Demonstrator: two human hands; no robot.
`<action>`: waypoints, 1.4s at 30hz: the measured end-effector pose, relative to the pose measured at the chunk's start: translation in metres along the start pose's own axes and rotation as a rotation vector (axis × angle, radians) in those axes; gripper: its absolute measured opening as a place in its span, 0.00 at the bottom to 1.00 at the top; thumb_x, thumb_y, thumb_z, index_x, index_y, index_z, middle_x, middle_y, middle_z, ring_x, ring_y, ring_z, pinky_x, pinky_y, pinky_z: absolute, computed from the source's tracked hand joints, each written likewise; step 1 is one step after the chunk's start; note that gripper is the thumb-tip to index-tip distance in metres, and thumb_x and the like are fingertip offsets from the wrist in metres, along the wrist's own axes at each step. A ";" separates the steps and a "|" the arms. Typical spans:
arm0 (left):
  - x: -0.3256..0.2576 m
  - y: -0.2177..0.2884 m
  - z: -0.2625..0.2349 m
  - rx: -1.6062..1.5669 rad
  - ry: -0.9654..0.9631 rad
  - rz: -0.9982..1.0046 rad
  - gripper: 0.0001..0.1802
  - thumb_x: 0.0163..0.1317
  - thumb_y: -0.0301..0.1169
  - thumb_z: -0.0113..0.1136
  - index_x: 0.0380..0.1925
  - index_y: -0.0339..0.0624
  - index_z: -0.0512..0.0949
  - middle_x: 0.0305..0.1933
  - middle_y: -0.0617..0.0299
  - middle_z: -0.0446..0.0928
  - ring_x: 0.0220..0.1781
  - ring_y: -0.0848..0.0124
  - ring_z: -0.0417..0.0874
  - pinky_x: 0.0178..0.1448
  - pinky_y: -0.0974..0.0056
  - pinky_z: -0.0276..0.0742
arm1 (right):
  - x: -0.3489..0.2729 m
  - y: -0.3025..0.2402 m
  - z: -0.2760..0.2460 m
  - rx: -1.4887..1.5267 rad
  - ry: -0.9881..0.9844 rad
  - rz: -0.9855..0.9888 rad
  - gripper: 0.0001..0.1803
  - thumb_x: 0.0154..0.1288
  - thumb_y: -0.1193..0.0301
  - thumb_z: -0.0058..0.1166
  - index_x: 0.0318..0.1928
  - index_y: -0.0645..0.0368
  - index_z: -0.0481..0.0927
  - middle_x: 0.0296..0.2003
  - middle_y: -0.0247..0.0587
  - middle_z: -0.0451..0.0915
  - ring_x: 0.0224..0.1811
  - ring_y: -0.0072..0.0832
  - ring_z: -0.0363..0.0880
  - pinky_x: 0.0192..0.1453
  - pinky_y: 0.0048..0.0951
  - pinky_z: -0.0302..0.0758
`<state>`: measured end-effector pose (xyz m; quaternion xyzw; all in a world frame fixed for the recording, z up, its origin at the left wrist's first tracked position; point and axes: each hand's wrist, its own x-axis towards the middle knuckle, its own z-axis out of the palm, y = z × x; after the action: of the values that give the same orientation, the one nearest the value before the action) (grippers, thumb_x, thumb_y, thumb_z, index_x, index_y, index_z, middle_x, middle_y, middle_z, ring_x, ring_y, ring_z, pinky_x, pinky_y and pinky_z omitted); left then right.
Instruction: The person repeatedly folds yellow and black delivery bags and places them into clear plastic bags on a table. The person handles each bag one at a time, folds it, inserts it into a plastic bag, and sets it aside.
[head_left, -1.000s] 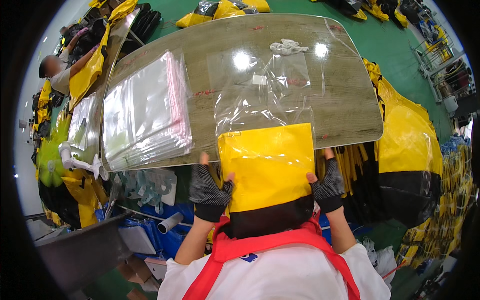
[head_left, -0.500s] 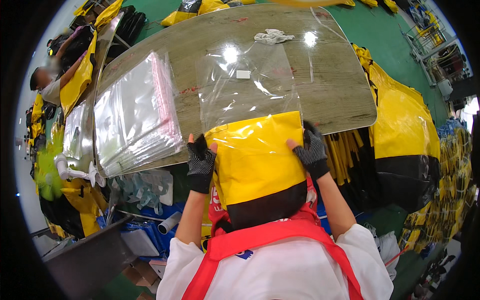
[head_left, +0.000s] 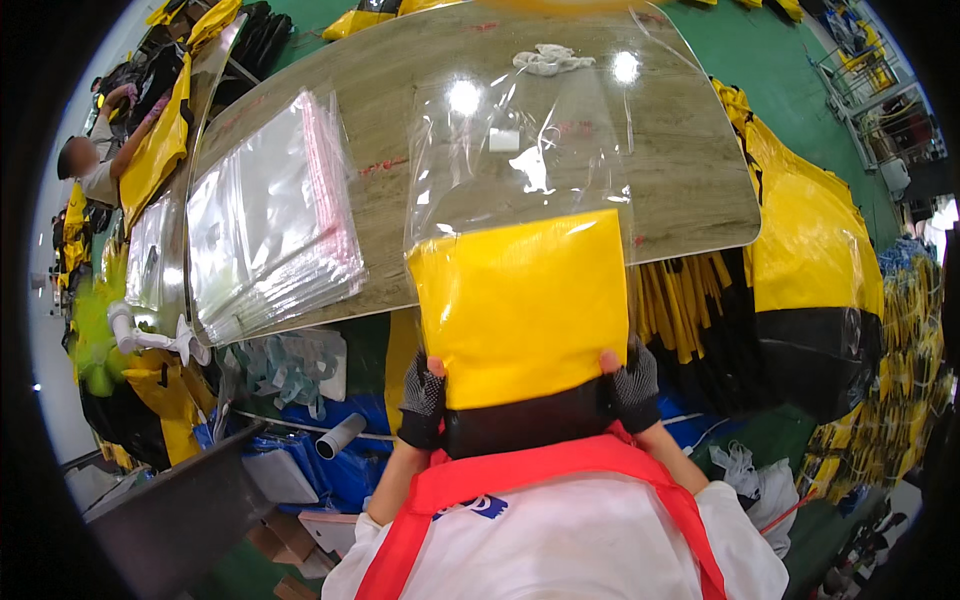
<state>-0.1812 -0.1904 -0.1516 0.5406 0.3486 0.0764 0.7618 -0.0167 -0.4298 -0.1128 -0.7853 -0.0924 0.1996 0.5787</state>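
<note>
Left hand (head_left: 422, 400) pinches left side of yellow-and-black folded piece (head_left: 525, 310), right hand (head_left: 634, 382) pinches right side; thumbs on front, other fingers mostly hidden; piece sits between hands, before the red apron (head_left: 530, 470), top overlapping near edge of table (head_left: 690, 170); clear plastic bag (head_left: 465, 165) covers its upper part and extends over tabletop; stack of clear bags (head_left: 260, 200) to left; white cloth (head_left: 553, 60) beyond.

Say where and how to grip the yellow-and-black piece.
I'd take the yellow-and-black piece by its side edges near the black end, left hand from the left, right hand from the right: it looks flat, and that end juts past the table.
</note>
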 end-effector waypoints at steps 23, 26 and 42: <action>-0.027 0.015 -0.010 0.344 -0.197 -0.090 0.35 0.61 0.52 0.52 0.59 0.37 0.65 0.56 0.56 0.72 0.56 0.62 0.73 0.61 0.61 0.66 | -0.001 -0.016 -0.028 0.257 -0.464 0.199 0.32 0.49 0.62 0.67 0.53 0.63 0.72 0.47 0.43 0.78 0.50 0.30 0.75 0.56 0.30 0.70; 0.020 0.040 -0.019 -0.347 -0.260 -0.145 0.30 0.64 0.47 0.52 0.58 0.38 0.64 0.58 0.56 0.70 0.54 0.64 0.75 0.58 0.62 0.70 | 0.014 -0.026 -0.020 0.248 -0.547 0.146 0.33 0.49 0.64 0.67 0.55 0.63 0.70 0.48 0.44 0.77 0.52 0.30 0.74 0.56 0.29 0.69; 0.070 0.126 0.019 -0.015 -0.067 0.213 0.25 0.62 0.45 0.54 0.49 0.33 0.74 0.45 0.58 0.77 0.47 0.71 0.76 0.53 0.68 0.70 | 0.036 -0.006 -0.029 0.523 -0.358 0.244 0.20 0.61 0.67 0.53 0.49 0.68 0.75 0.45 0.42 0.79 0.46 0.27 0.77 0.51 0.26 0.71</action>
<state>-0.0848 -0.1195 -0.0692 0.5711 0.2628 0.1416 0.7647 0.0288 -0.4402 -0.1076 -0.5680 -0.0436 0.4192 0.7069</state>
